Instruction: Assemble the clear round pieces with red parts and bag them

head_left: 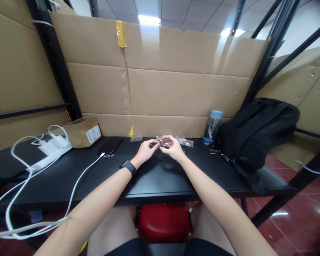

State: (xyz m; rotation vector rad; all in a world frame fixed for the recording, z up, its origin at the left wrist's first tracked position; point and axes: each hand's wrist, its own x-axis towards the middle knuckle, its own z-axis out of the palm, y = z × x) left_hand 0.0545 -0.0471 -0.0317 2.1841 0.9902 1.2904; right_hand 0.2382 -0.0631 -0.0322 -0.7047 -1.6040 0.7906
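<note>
The left hand (147, 150) and right hand (172, 147), forearms stretched forward, pinch a tiny, indistinct item (160, 142) over the black tabletop (160, 181). Shiny clear plastic packets (186, 142) lie just beyond; a blue-lidded transparent bottle (213, 127) stands far right.

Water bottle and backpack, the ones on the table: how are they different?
The water bottle is see-through with a light blue lid, while the backpack is black. The backpack is much bigger than the bottle. The bottle stands upright, but the backpack slumps over. Both are on the right side of the table.
</note>
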